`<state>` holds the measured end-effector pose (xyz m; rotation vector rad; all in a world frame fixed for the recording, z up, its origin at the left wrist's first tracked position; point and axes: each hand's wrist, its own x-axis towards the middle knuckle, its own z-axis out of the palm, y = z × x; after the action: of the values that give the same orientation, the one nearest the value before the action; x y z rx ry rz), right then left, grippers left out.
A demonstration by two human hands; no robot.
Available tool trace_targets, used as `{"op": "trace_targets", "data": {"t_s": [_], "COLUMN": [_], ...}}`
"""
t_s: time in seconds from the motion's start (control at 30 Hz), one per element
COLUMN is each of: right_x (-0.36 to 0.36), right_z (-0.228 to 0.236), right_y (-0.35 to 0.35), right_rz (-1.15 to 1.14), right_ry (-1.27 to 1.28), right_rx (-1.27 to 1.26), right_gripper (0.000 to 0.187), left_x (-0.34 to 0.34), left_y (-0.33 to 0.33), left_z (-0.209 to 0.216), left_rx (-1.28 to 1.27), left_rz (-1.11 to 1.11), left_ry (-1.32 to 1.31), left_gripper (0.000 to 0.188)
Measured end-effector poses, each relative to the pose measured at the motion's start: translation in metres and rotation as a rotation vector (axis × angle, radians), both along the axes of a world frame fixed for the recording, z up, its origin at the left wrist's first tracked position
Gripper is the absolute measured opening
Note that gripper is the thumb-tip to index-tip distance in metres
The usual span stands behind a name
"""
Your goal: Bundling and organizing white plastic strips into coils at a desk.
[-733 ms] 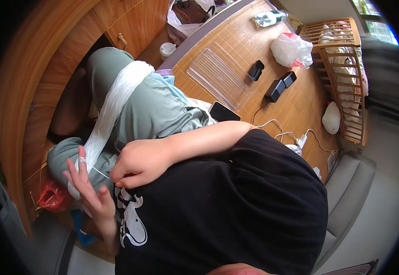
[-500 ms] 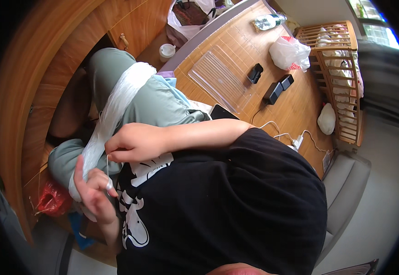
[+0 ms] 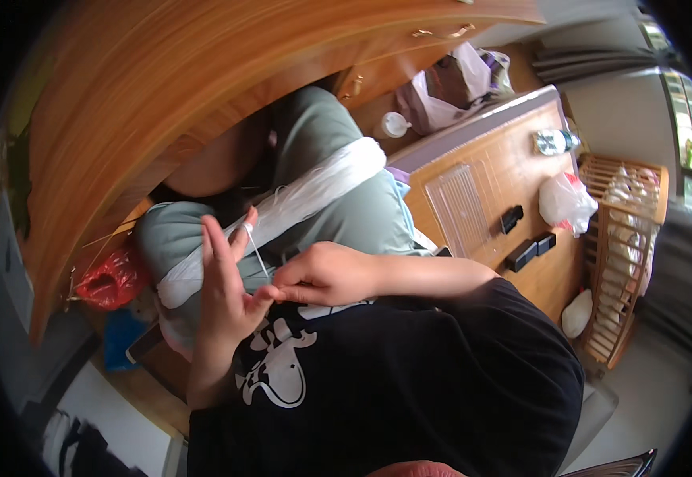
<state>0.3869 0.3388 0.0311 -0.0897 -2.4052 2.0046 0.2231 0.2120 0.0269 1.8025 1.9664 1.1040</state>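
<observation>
A skein of white thread point(image 3: 314, 184) is stretched around my two bent knees, in grey-green trousers. My left hand point(image 3: 231, 290) is raised in front of it with the fingers spread. White thread point(image 3: 258, 250) is looped around one of its fingers and runs taut down to my right hand point(image 3: 324, 274). The right fingers are pinched together on that thread, close to my left thumb, just above my black T-shirt.
A wooden desk point(image 3: 139, 87) curves along the left and top. Red point(image 3: 114, 278) and blue plastic bags lie near my left knee. To the right are a clear plastic tray point(image 3: 459, 205), black boxes point(image 3: 530, 252), a white bag point(image 3: 566, 203), a bottle point(image 3: 556, 142) and a slatted wooden crib point(image 3: 622, 262).
My view has turned, shifting the scene rightward. The left hand's fingers have gone from partly curled to stretched out, with thread on a finger. The right hand still pinches the thread.
</observation>
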Motion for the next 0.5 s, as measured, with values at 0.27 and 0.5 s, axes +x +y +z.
{"op": "trace_targets", "data": {"t_s": [0.27, 0.5], "right_x": [-0.016, -0.024], "right_z": [-0.010, -0.007], "right_y": [0.022, 0.031], "right_rz": [-0.100, -0.145], "right_ry": [0.021, -0.236], "right_rx": [-0.247, 0.049], "right_gripper": [0.015, 0.016], "left_x": [-0.026, -0.014], "left_y": [-0.013, -0.017], "left_z": [0.007, -0.008], "left_rx": [-0.289, -0.046], "left_rz": [-0.095, -0.397], "left_ry": [-0.140, -0.771], "left_gripper": [0.095, 0.092]}}
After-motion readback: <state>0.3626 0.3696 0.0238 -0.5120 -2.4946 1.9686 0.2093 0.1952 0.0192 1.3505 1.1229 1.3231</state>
